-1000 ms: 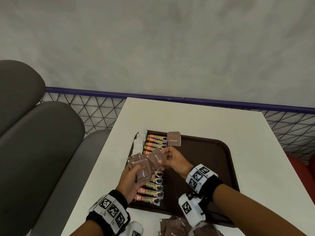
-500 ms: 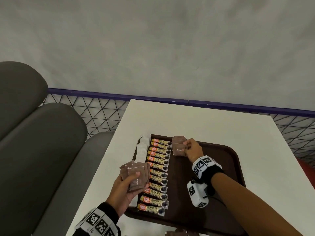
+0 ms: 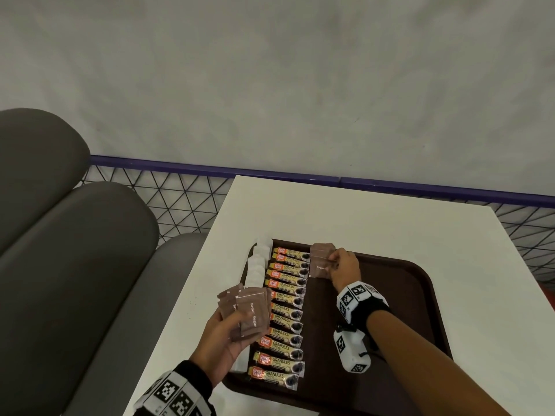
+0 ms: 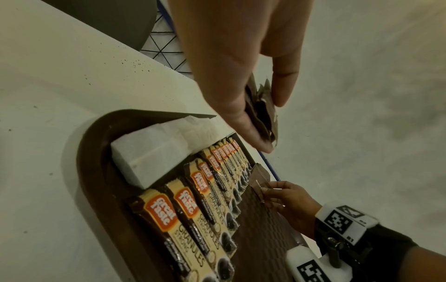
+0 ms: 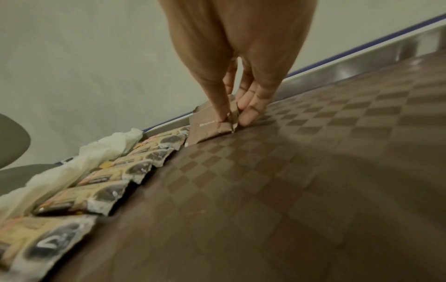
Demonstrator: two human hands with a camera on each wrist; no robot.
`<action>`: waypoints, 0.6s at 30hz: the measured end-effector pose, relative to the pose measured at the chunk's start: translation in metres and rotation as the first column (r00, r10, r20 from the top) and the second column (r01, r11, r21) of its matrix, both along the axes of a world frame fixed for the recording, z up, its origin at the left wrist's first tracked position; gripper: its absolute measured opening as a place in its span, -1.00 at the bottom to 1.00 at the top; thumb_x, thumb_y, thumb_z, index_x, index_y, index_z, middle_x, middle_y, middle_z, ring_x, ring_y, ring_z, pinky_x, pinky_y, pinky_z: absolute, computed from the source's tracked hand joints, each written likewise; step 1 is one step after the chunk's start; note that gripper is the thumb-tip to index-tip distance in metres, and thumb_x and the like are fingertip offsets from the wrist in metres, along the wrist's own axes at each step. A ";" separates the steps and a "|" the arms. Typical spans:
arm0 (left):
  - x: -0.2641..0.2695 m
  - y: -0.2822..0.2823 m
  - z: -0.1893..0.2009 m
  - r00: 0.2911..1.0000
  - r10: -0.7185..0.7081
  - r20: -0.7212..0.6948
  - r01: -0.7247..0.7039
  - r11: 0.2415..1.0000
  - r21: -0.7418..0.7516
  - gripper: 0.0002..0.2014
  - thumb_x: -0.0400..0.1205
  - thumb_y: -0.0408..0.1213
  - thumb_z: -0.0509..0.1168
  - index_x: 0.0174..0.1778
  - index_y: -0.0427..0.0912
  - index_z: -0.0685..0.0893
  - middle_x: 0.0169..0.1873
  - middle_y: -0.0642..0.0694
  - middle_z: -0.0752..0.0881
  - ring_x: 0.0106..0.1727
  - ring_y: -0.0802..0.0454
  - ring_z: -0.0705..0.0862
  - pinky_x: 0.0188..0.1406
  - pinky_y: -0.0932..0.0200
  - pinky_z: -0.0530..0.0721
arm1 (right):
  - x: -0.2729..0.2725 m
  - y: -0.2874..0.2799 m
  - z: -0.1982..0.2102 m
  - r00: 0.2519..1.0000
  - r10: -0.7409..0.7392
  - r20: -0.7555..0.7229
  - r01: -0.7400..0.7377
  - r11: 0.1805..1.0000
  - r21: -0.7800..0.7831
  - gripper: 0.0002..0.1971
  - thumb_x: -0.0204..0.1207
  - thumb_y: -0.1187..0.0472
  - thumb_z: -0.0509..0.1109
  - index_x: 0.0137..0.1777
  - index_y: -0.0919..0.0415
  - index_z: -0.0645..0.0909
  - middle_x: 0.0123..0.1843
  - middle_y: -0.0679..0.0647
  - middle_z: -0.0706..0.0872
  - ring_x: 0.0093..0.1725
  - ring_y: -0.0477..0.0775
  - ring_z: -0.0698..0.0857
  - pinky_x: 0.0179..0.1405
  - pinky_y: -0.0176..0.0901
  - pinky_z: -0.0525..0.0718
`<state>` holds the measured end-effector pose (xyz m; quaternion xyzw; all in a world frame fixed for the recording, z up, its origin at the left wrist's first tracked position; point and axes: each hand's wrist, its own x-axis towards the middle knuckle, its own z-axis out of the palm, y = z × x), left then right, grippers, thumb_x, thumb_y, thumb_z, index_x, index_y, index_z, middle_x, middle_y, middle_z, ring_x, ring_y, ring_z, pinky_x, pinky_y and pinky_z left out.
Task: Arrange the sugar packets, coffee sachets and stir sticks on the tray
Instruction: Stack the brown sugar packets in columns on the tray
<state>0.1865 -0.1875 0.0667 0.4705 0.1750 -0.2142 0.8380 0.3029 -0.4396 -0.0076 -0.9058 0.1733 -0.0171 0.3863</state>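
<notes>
A dark brown plastic tray with a checkered floor sits on a white rectangular table, with grey padded seat backs to the left and a purple-railed black wire mesh partition beyond the far edge. Along the tray's left side runs a line of white paper packets, and just beside them a neat column of yellow and brown coffee sachets reading "Great Taste" and "GRANULES". To the right of the column's far end lie a few overlapping brown paper sugar packets; the nearest shows "Brown".

The right hand is down on that small stack, thumb and fingertips pinching the right edge of the top packet against the tray floor. The left hand hovers over the tray's left rim, its thumb and fingers curled round a fanned bundle of brown sugar packets printed "Brown Sugar". It covers part of the white packets. Both wrists wear black bands with black-and-white square markers.
</notes>
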 end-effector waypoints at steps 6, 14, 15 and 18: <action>0.000 -0.001 -0.006 1.000 0.001 0.018 -0.002 1.000 0.023 -0.58 0.53 -0.57 0.29 0.30 -0.20 0.57 0.14 -0.30 0.73 0.06 -0.28 0.76 -0.21 -0.01 0.80 | -0.003 -0.001 0.007 1.000 -0.002 0.028 0.003 1.000 -0.030 -0.66 0.42 0.39 0.43 0.16 0.36 0.45 0.21 0.29 0.46 0.24 0.26 0.44 0.16 -0.07 0.44; -0.003 -0.011 -0.009 0.997 0.034 0.068 -0.036 0.999 0.016 -0.63 0.55 -0.53 0.31 0.21 -0.07 0.61 0.08 -0.22 0.78 0.05 -0.19 0.78 -0.06 -0.03 0.78 | -0.038 0.026 0.033 0.966 0.177 0.188 -0.227 0.931 0.287 -0.79 0.49 0.22 0.42 0.03 0.27 0.48 0.07 0.17 0.56 0.04 0.04 0.58 -0.05 -0.45 0.53; -0.004 -0.013 -0.010 0.997 0.042 0.067 -0.042 0.999 0.012 -0.60 0.54 -0.53 0.31 0.25 -0.07 0.59 0.10 -0.23 0.77 0.06 -0.19 0.78 -0.04 -0.04 0.78 | -0.047 0.031 0.039 0.955 0.239 0.177 -0.288 0.891 0.350 -0.80 0.51 0.22 0.40 0.01 0.27 0.47 0.03 0.18 0.56 -0.04 0.00 0.57 -0.13 -0.52 0.54; -0.005 -0.018 -0.011 0.996 0.045 0.077 -0.047 0.999 0.020 -0.56 0.54 -0.50 0.33 0.34 -0.12 0.56 0.14 -0.24 0.76 0.11 -0.19 0.76 -0.02 -0.03 0.78 | -0.068 0.043 0.054 0.905 0.414 0.093 -0.407 0.784 0.469 -0.74 0.51 0.14 0.40 0.05 0.24 0.43 -0.07 0.08 0.53 -0.11 -0.02 0.51 -0.14 -0.42 0.52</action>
